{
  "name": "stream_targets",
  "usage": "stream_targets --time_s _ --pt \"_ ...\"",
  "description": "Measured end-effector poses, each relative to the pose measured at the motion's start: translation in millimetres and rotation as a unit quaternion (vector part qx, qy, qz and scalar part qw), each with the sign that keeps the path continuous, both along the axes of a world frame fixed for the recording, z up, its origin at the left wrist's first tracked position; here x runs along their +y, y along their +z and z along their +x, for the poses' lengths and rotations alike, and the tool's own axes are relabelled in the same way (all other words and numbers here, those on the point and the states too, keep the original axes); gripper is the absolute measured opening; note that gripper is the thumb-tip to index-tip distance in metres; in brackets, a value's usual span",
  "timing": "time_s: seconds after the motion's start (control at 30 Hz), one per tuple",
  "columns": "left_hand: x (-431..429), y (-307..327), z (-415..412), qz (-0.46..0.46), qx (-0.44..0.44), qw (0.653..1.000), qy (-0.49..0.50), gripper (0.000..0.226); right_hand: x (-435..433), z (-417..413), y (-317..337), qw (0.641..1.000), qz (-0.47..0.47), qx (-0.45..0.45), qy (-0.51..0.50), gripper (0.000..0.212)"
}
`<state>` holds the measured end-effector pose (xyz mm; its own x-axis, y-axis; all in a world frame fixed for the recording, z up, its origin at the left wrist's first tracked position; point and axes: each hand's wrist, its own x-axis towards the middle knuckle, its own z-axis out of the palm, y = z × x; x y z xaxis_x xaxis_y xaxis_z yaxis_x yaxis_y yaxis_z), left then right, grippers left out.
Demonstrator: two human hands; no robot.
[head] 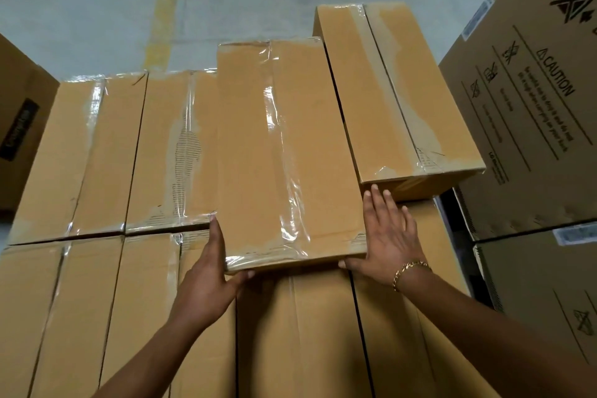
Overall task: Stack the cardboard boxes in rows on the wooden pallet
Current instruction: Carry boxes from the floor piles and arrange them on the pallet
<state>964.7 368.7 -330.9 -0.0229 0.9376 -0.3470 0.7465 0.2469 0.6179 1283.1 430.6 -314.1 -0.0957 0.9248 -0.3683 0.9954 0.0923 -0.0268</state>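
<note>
Long tan cardboard box (284, 152), clear-taped, sits atop lower box layer (97, 155). Two hands flat against it, fingers straight: left hand (206, 284) left side, right hand (384, 242) right. One matching box (397, 90) just beside. Wooden pallet hidden; near row cut off.

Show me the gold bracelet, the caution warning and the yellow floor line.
gold bracelet (400, 269): head view, chain on the wrist.
caution warning (556, 76): head view, the printed word.
yellow floor line (166, 3): head view, middle of the stripe.
</note>
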Motion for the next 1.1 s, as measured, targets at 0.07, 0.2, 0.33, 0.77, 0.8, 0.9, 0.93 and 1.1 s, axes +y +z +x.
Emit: stream_targets --time_s 0.07,0.2,0.33,0.77,0.8,0.9,0.93,1.1 --pt "-1.5 2.7 2.8 -0.015 -0.033 0.999 0.008 0.125 -10.4 -5.3 -6.4 0.999 -0.007 0.024 -0.029 0.141" --pt "-7.6 -3.7 2.5 -0.027 -0.051 0.998 0.012 0.124 -22.9 -13.4 -12.1 0.992 0.008 0.097 -0.080 0.135" --pt "-14.2 -12.2 2.2 0.026 -0.013 1.000 0.000 0.118 -27.6 -12.9 -20.8 0.990 0.065 0.109 -0.061 0.127" --pt "27.4 -8.1 -5.0 0.063 0.033 0.997 -0.018 0.111 8.8 -15.2 -22.1 0.988 0.123 0.086 -0.041 0.111" --pt "32.7 -7.7 -6.1 0.059 0.032 0.998 -0.018 0.112 13.7 -16.4 -20.0 0.988 0.130 0.067 -0.046 0.111" --pt "43.5 -9.4 -7.7 0.045 0.029 0.998 -0.024 0.113 24.2 -14.1 -13.2 0.985 0.160 0.027 -0.062 0.110" --pt "45.3 -10.6 -8.0 0.042 0.030 0.998 -0.027 0.113 26.5 -12.0 -11.5 0.985 0.162 0.025 -0.063 0.112" --pt "48.3 -16.6 -10.0 0.042 0.034 0.998 -0.025 0.114 47.2 3.5 -7.1 0.996 0.081 0.004 -0.025 0.146"
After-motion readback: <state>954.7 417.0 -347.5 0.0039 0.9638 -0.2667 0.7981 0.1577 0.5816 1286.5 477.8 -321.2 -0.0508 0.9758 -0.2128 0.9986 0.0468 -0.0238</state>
